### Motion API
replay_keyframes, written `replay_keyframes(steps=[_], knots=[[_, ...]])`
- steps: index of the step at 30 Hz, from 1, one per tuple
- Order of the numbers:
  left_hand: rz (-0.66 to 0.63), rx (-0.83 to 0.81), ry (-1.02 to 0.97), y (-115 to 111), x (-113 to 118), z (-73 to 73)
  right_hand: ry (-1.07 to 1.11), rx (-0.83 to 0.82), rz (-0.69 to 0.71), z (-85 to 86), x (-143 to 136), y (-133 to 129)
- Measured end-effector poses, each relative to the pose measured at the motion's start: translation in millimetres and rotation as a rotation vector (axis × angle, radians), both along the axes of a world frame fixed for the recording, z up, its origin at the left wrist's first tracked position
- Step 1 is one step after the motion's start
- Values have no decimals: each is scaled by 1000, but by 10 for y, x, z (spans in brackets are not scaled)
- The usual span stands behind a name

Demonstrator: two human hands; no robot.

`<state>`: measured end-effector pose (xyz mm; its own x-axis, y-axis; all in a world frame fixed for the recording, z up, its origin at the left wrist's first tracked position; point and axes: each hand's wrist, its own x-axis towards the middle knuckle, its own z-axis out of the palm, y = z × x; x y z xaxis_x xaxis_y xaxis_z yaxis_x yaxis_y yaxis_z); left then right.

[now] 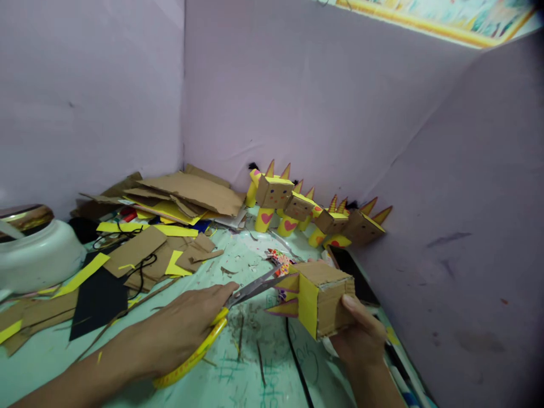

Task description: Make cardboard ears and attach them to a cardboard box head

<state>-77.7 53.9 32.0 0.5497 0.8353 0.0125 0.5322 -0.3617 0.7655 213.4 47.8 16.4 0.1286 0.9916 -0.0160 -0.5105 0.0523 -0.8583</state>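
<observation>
My left hand is closed round the yellow handles of a pair of scissors. The blades are parted and point right, reaching one of the horns on a cardboard box head. That box has a yellow panel on one side, and two yellow horns with purple edges stick out from it toward the left. My right hand grips the box from its right side, thumb on the near face. Whether the blades touch the horn I cannot tell.
Several finished cardboard-headed figures with yellow bodies stand along the back wall. Cardboard sheets are piled at the back left. Scraps, black paper and yellow strips lie left, beside a white pot. A black cable runs down the front.
</observation>
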Motion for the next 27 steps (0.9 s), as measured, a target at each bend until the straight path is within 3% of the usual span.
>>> replay_keyframes(steps=[9,17,27], knots=[[30,-2,46,11,82,117,-15,1,21,-20,17,0],[25,35,-28,27,90,76,17,-4,31,-23,32,-6],[14,80,102,-26,113,130,44,-13,-24,36,-55,-24]])
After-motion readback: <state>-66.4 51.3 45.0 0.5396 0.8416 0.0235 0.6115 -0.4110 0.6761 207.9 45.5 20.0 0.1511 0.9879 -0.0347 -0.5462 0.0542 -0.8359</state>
